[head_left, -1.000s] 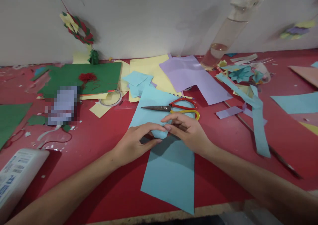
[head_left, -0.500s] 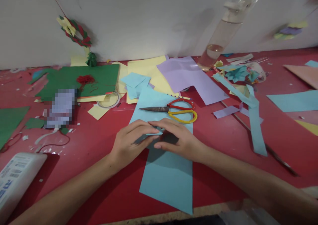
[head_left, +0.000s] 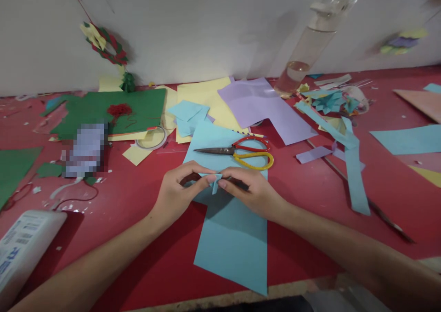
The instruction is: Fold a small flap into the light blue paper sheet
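Note:
Between my fingertips is a small folded piece of light blue paper [head_left: 215, 185], with part of it hanging down. My left hand [head_left: 184, 190] pinches it from the left, thumb in front. From the other side my right hand [head_left: 250, 190] pinches it with thumb and forefinger. Both hands are above a large light blue sheet [head_left: 237, 252] lying on the red table. Just beyond my hands lie scissors [head_left: 220, 151] with one red and one yellow handle loop, tips pointing left.
Purple paper [head_left: 262, 105], yellow sheets [head_left: 206, 91] and a green sheet [head_left: 144, 107] lie toward the wall. A tape roll [head_left: 150, 138] rests left of the scissors. A bottle [head_left: 296, 59] holding liquid stands at the back. A thin stick [head_left: 361, 192] and blue strips [head_left: 354, 174] are on the right.
My right hand has closed its thumb and forefinger on the folded paper. The paper has turned, so a flap now points downward. My left thumb has shifted up in front of it.

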Available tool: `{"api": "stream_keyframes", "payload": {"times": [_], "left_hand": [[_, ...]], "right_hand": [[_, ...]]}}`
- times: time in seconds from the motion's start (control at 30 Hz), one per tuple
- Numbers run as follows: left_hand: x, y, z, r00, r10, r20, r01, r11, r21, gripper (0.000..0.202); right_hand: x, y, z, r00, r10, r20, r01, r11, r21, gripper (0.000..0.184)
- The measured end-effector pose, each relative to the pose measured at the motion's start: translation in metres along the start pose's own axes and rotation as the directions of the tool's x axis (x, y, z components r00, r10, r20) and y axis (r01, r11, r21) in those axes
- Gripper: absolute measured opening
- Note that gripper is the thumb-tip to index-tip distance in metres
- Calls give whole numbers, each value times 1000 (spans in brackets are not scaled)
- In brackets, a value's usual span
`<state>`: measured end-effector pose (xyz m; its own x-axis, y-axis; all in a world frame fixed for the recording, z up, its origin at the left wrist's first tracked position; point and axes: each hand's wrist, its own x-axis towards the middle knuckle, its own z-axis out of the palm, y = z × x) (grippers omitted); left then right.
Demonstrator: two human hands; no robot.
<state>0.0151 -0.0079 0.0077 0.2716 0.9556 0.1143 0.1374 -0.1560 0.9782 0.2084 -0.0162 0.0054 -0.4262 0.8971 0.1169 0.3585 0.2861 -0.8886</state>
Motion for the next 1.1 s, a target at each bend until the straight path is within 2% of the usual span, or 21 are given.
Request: {"api": "stream_keyframes", "payload": {"times": [0.13, 0.27, 0.43, 0.53, 0.63, 0.83, 0.93, 1.1], "left_hand": [[2, 2, 1, 996, -91, 6, 91, 996, 4, 16], [0, 4, 3, 997, -48, -65, 51, 997, 55, 14], [-4, 4, 5, 993, 12, -113, -1, 995, 99, 9], [-4, 4, 5, 993, 5, -115, 6, 996, 94, 8], [-3, 3, 4, 998, -15, -64, 21, 996, 83, 13], [-2, -2, -1, 985, -55, 166, 44, 997, 70, 23], [-1, -2, -2, 983, -82, 167, 84, 996, -4, 22], [1, 1, 0, 979, -129, 156, 141, 987, -71, 19]], "right_hand": [[-1, -2, 0, 994, 93, 55, -99, 989, 107, 24], [-1, -3, 0, 992, 78, 97, -91, 986, 140, 13], [-1, -4, 1, 992, 76, 102, -86, 991, 102, 12], [-1, -4, 2, 992, 71, 104, -79, 994, 75, 14], [-1, -4, 1, 991, 66, 116, -77, 993, 94, 8], [-3, -1, -5, 975, 92, 200, -127, 978, 167, 11], [-3, 0, -5, 980, 104, 171, -131, 980, 152, 5], [-2, 2, -3, 995, 80, 64, -89, 981, 171, 17]]}}
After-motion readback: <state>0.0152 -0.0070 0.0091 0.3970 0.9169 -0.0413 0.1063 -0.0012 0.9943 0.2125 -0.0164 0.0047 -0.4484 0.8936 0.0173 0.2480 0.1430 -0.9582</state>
